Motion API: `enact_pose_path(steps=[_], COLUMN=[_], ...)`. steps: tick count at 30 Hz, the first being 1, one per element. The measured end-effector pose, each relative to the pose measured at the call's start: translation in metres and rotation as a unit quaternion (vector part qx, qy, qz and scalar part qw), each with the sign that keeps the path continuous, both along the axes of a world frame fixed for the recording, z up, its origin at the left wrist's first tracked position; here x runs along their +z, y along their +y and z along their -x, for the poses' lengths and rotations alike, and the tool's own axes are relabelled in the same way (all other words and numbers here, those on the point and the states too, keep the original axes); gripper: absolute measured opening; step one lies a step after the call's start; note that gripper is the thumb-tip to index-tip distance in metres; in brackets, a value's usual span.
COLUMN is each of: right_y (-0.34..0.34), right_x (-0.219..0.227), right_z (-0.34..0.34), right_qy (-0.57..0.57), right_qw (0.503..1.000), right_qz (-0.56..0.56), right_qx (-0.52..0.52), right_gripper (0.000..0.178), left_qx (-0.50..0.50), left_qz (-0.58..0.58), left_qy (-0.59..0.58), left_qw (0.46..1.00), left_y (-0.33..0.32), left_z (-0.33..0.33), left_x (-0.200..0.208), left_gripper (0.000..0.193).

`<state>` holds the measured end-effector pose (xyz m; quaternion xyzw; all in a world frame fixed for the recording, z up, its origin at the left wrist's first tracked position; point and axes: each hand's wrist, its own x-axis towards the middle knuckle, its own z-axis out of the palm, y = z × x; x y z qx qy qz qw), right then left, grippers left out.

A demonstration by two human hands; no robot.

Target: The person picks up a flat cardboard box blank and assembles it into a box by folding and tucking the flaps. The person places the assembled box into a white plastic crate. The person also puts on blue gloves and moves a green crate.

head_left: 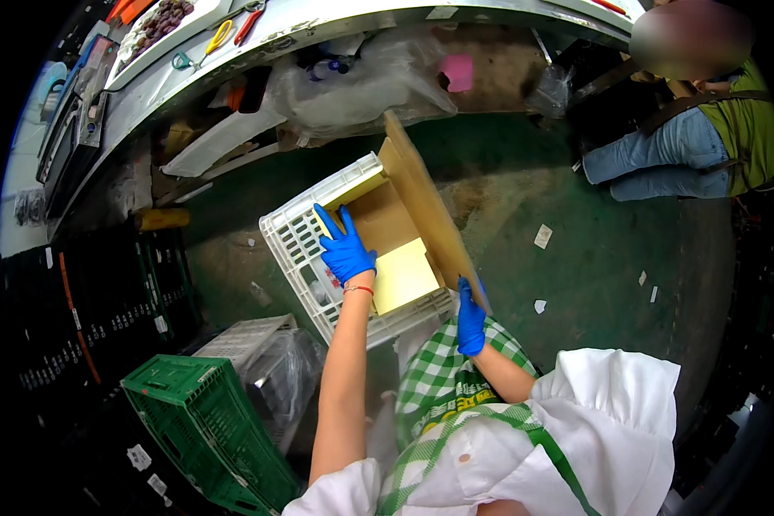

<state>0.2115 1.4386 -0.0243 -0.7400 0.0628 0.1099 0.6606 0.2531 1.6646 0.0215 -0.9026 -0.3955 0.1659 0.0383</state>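
Note:
A white slatted plastic crate [308, 225] is tilted in front of me, with yellow panels [407, 277] and a brown bottom inside it. Along its right side stands a large brown cardboard sheet [430, 202]. My right hand [470, 322], in a blue glove, grips the near lower edge of this sheet; part of its fingers is hidden behind the board. My left hand [346, 251], also gloved in blue, lies with spread fingers at the crate's left inner side, against a yellow panel there. What is under its palm cannot be seen.
A long white worktable [318, 34] crosses the far side, bearing scissors [220, 36], red-handled shears [249, 26] and grapes [165, 19]. Plastic film [361, 86] lies beneath. Green crates [199, 430] stand near left. Another person [705, 142] is at far right; paper scraps [543, 236] litter the floor.

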Motion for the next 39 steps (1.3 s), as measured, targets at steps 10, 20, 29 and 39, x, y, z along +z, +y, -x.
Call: enact_pose_path(steps=[10, 20, 29, 39], right_y=[0.048, 0.071, 0.076, 0.083], right_x=[0.028, 0.003, 0.010, 0.009], right_z=[0.001, -0.068, -0.092, -0.097], right_qy=[0.081, 0.026, -0.005, -0.046], right_qw=[0.994, 0.988, 0.997, 0.943], right_qz=[-0.033, 0.147, 0.072, 0.141], right_qx=[-0.068, -0.035, 0.020, 0.298], right_gripper=[0.092, 0.054, 0.060, 0.052], left_qx=[0.008, 0.010, -0.099, 0.186], left_qz=[-0.034, -0.024, 0.260, 0.279], left_qy=[0.027, -0.152, -0.204, -0.230], left_qw=[0.999, 0.988, 0.939, 0.913], left_y=[-0.004, 0.046, 0.138, 0.048], left_z=[-0.003, -0.032, -0.020, 0.163], left_x=[-0.001, 0.032, -0.034, -0.030], left_gripper=[0.102, 0.090, 0.051, 0.054])
